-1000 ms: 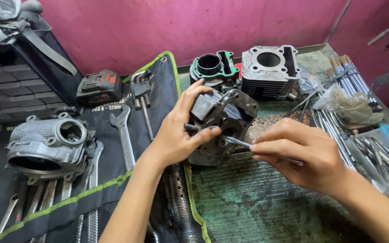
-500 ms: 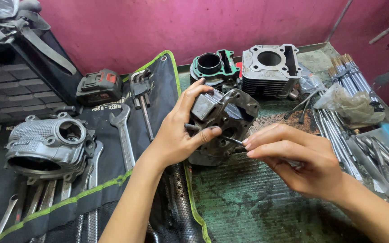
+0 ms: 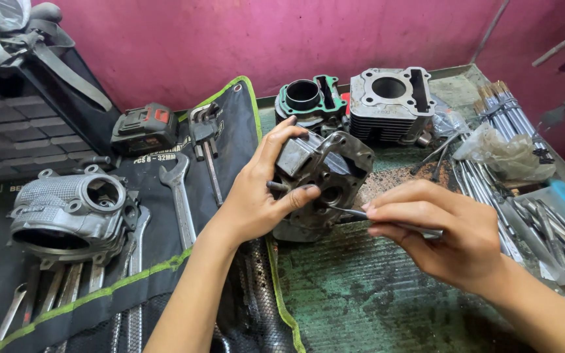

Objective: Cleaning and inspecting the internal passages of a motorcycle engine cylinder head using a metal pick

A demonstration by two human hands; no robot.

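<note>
The cylinder head [image 3: 325, 180] sits at the centre of the frame, tilted up on its edge on the green mat [image 3: 374, 294], its open face turned toward me. My left hand [image 3: 256, 196] wraps it from the left: the forearm runs up from the bottom edge, the wrist bends in, the fingers curl over the top corner of the casting and the thumb presses against its lower front near a short stud. My right hand [image 3: 446, 238] comes in from the lower right, knuckles up, with thumb and forefinger pressed together in a pinch on a thin metal rod [image 3: 361, 214]; the other fingers fold under. The rod's tip touches the head just beside a round port, below my left thumb.

Behind the head, at upper centre, stand two cylinder blocks [image 3: 354, 101], one with a green gasket, one bare grey. To the right lie bundled rods [image 3: 511, 111] and a crumpled plastic bag [image 3: 505, 153]. On the left a black tool roll [image 3: 158, 196] is spread open, carrying wrenches [image 3: 179, 196], a battery pack [image 3: 144, 127] and, at middle left, a second grey casting [image 3: 70, 212].
</note>
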